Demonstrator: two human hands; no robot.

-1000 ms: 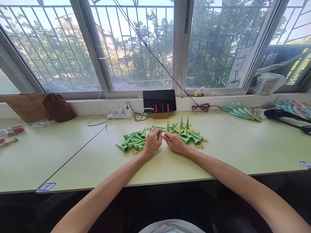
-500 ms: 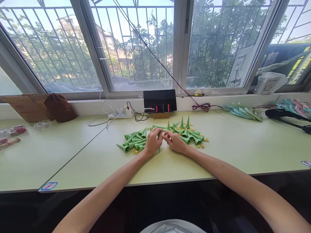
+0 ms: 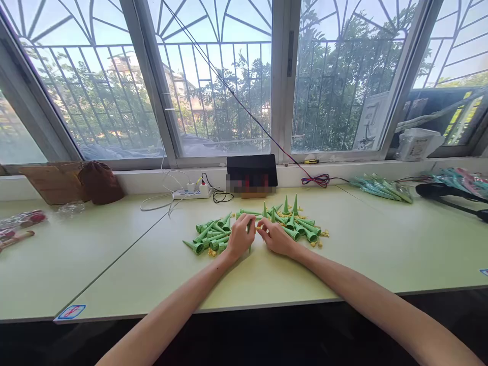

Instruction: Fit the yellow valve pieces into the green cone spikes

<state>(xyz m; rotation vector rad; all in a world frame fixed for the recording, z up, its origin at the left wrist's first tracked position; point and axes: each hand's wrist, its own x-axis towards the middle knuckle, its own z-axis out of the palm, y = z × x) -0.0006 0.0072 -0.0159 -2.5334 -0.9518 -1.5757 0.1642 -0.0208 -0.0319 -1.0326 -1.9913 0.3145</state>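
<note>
Tilted upward since the earlier frame, the view now takes in more of the barred windows [image 3: 213, 107], and everything on the table [image 3: 145, 279] is seen lower down; the hands have hardly been shifted among the things there. The windows are cut off by the top edge, the table by both sides. At the far left, a cardboard box [image 3: 51, 184] is partly covered by a brown bag [image 3: 101, 183]. At the far right, a black object [image 3: 438, 192] is cut off by the edge. Below the windows a dark tablet [image 3: 252, 166] is propped, its lower part hidden by a blurred patch. By the closed fingers of the left hand [image 3: 240, 237] a green cone [image 3: 249, 226] is gripped, mostly hidden by them. By the pinched fingertips of the right hand [image 3: 277, 238] a small yellow piece [image 3: 257, 228] is held beside that cone; whether the two touch cannot be told. Other cones [image 3: 301, 230] are spread to either side, most lying, a few stood upright, some partly covered by the hands. Among them yellow bits [image 3: 324, 233] are scattered, too small to be made out clearly.
</note>
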